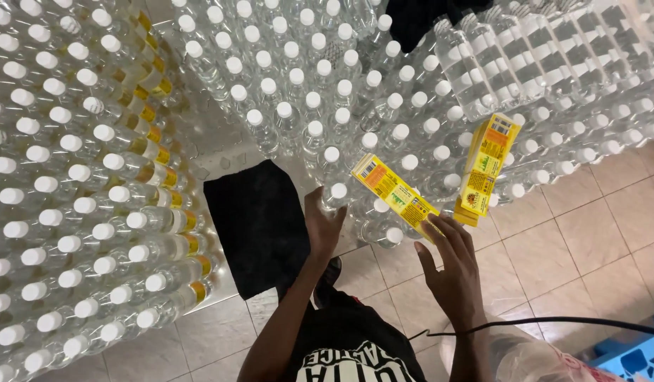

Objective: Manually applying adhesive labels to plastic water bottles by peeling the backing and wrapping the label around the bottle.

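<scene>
My left hand [321,225] grips a clear plastic bottle with a white cap [338,192] at the near edge of a big group of bottles. My right hand [450,265] holds the near end of a strip of yellow labels [395,192] that lies across the bottle tops. A second stack of yellow labels [485,168] rests on the bottles just to the right. Ahead stand many unlabelled white-capped bottles [298,78].
Several rows of bottles with yellow labels [93,191] lie stacked at the left. A black cloth [257,223] lies on the floor between the groups. Wrapped packs of bottles [546,56] fill the far right. Beige floor tiles [574,240] show at the right, a blue crate [634,357] at the bottom corner.
</scene>
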